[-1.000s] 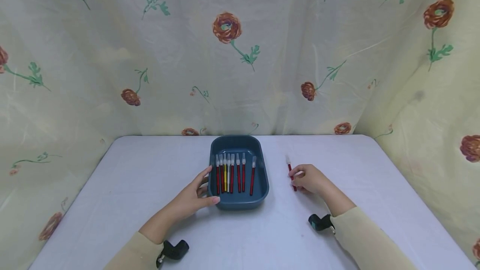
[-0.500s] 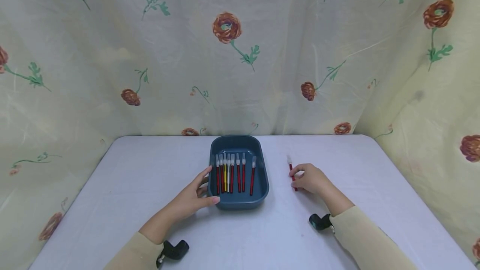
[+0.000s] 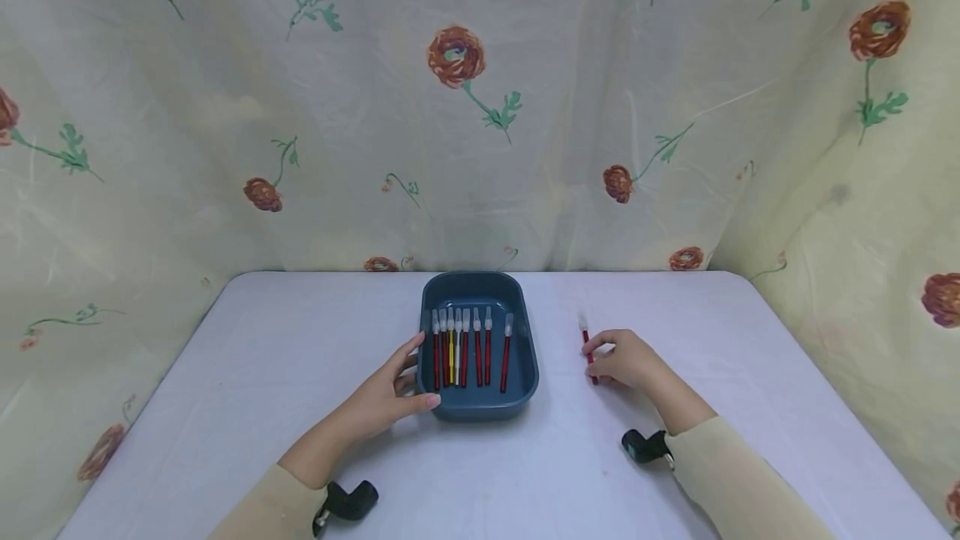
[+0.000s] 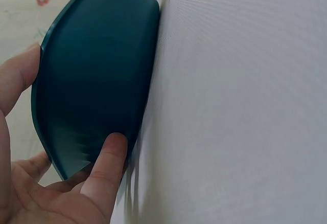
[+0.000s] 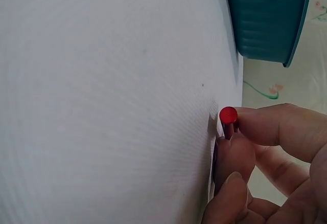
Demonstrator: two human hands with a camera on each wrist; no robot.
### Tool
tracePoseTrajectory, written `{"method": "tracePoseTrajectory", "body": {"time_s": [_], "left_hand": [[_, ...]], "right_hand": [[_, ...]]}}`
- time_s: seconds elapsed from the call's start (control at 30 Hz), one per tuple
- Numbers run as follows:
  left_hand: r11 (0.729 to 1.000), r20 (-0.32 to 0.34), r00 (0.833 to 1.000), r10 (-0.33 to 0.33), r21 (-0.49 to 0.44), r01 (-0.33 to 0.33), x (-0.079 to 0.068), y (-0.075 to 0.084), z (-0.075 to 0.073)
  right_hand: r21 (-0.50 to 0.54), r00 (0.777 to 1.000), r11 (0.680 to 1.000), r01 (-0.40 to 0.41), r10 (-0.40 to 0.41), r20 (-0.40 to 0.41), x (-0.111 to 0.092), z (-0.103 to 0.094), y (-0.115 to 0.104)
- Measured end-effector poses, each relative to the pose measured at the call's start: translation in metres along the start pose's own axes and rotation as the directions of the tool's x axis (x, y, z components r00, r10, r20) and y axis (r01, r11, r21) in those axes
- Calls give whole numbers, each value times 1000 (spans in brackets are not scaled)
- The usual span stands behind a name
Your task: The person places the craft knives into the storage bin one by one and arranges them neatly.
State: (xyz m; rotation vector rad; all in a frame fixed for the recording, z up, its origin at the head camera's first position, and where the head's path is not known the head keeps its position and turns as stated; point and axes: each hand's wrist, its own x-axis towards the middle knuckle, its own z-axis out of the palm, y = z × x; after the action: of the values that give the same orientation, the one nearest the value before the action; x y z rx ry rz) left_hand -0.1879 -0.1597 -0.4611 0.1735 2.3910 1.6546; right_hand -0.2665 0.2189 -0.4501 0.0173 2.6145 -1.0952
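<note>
A dark blue tray (image 3: 480, 408) sits at the middle of the table. In it lie several slim pen-like sticks (image 3: 465, 357) with translucent caps, mostly red, one yellow and one pale. My left hand (image 3: 378, 398) holds the tray at its near left corner, thumb at the front rim and fingers along the left side. To the right of the tray, my right hand (image 3: 624, 363) pinches a slim red stick (image 5: 228, 115) with a translucent cap between thumb and fingers. It lies low over the table, cap pointing away, its round red end showing in the right wrist view.
The table (image 3: 525, 482) has a white cloth and its far edge meets a flowered curtain (image 3: 555, 190). A black wrist camera (image 3: 352, 500) is on the left wrist and another black camera (image 3: 643, 445) on the right.
My right hand has slid slightly to the right with the red stick in its fingers. The left hand and the tray have stayed in place.
</note>
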Motion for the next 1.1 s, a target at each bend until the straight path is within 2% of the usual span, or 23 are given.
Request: {"method": "tracePoseTrajectory", "body": {"time_s": [0.2, 0.4, 0.5, 0.73, 1.1], "left_hand": [[1000, -2, 1000, -2, 1, 2, 0, 0, 0], [1000, 6, 1000, 3, -11, -3, 0, -1, 0], [1000, 9, 1000, 5, -6, -5, 0, 0, 0], [1000, 11, 1000, 7, 5, -7, -1, 2, -1], [1000, 9, 1000, 4, -6, -4, 0, 1, 1]], "right_hand": [[33, 1000, 999, 10, -10, 7, -2, -1, 2], [102, 998, 993, 62, -64, 13, -8, -9, -3], [135, 997, 988, 71, -74, 16, -12, -13, -10], [172, 999, 985, 34, -38, 21, -21, -19, -29], [210, 997, 977, 41, -54, 55, -28, -21, -54]]}}
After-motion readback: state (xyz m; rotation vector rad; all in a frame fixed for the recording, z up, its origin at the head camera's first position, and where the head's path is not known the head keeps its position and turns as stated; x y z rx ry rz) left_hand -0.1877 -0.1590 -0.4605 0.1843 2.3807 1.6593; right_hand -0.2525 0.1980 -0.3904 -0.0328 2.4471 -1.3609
